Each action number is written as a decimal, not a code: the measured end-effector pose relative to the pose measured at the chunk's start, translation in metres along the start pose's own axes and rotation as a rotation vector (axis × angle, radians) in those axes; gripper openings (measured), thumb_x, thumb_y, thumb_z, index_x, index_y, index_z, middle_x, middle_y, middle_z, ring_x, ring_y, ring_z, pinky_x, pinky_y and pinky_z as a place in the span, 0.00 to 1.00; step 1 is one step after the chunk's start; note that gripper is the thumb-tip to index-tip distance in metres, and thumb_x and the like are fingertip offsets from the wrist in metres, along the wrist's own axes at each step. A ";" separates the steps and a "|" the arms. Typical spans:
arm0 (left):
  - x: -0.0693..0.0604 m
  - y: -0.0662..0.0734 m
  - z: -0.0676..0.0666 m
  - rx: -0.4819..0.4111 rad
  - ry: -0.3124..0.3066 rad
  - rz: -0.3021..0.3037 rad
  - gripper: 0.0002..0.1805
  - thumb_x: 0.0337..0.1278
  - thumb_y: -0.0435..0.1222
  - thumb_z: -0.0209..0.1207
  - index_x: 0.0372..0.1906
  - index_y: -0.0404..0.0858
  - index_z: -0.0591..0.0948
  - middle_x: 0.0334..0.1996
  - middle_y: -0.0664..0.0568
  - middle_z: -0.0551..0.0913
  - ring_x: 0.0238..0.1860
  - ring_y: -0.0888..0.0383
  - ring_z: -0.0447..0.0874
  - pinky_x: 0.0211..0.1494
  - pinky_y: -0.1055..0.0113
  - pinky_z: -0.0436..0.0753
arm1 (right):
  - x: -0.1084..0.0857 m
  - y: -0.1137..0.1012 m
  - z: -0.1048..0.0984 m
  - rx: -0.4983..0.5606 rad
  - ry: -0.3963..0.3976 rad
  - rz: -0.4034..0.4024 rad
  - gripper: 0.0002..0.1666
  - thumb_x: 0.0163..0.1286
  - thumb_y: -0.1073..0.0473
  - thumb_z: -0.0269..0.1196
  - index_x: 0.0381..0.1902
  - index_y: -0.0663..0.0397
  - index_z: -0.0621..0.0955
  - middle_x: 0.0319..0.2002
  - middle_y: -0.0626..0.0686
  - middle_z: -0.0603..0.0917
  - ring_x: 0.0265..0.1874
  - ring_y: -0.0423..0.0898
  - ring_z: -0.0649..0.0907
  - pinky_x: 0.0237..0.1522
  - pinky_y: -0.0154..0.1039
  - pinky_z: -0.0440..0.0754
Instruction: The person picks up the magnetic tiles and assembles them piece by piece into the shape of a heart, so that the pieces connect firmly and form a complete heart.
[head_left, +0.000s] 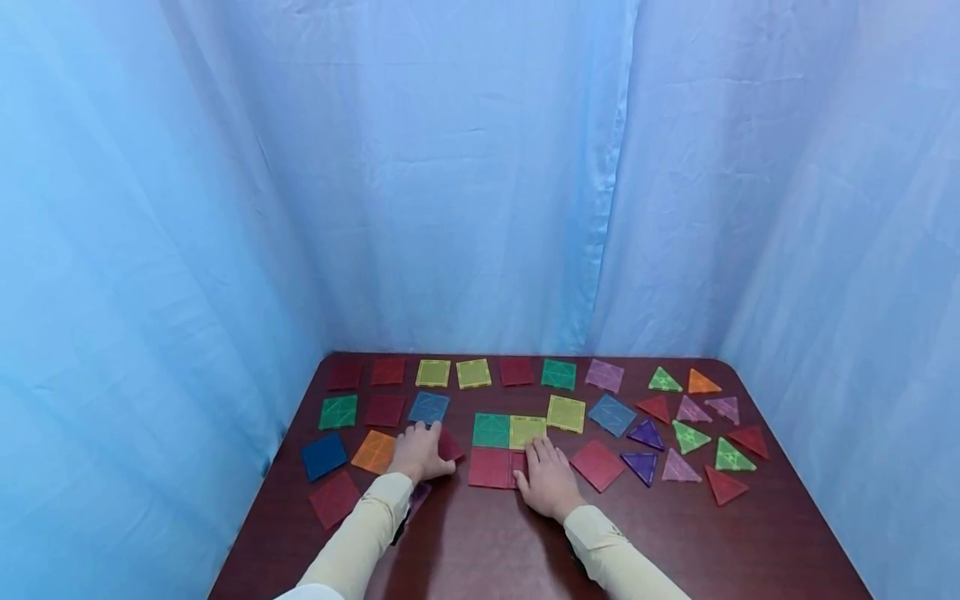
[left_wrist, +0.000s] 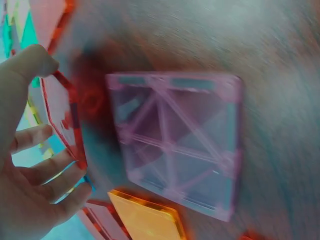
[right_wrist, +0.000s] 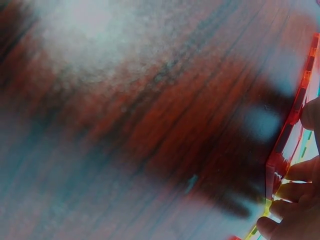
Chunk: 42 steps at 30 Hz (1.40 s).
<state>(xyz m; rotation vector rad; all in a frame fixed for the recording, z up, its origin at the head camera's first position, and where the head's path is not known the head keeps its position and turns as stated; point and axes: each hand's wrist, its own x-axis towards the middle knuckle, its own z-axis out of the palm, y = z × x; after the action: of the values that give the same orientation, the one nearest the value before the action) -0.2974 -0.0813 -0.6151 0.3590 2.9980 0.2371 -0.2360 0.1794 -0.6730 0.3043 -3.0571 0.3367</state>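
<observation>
My left hand is over the left half of the table, its thumb and fingers at opposite edges of a red square magnetic tile. In the left wrist view, that red tile sits between the thumb and fingertips. A lilac square tile lies beneath the left wrist. Fingers of my right hand rest on a block of joined squares: green, yellow and red. The right hand partly covers a second red tile there.
More square tiles lie around the block, including an orange one, a dark blue one and a red one. Several triangles, such as a green one, spread across the right side. Blue curtains surround the dark table.
</observation>
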 end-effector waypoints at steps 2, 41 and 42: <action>0.001 0.005 -0.003 -0.117 0.000 -0.014 0.42 0.46 0.56 0.68 0.64 0.38 0.74 0.54 0.35 0.78 0.53 0.39 0.78 0.57 0.42 0.79 | 0.000 0.000 0.000 0.001 -0.001 0.003 0.37 0.76 0.44 0.57 0.71 0.66 0.70 0.72 0.66 0.70 0.74 0.63 0.66 0.73 0.59 0.65; 0.029 0.045 -0.001 -0.769 -0.050 -0.237 0.34 0.75 0.56 0.44 0.66 0.33 0.77 0.64 0.35 0.78 0.66 0.36 0.74 0.67 0.44 0.74 | -0.001 0.002 -0.006 0.013 0.018 -0.015 0.37 0.74 0.43 0.59 0.70 0.63 0.73 0.71 0.64 0.72 0.73 0.62 0.68 0.71 0.61 0.66; 0.029 0.046 -0.001 -0.771 -0.049 -0.236 0.33 0.76 0.55 0.44 0.66 0.33 0.77 0.64 0.35 0.78 0.66 0.36 0.74 0.67 0.44 0.74 | -0.001 0.002 -0.006 0.016 0.019 -0.016 0.37 0.74 0.43 0.59 0.70 0.63 0.73 0.70 0.64 0.72 0.73 0.62 0.68 0.71 0.61 0.66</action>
<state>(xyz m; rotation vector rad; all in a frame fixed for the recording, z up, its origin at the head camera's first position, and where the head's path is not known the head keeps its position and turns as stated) -0.3154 -0.0299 -0.6088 -0.0697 2.5929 1.2601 -0.2352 0.1830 -0.6677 0.3241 -3.0331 0.3613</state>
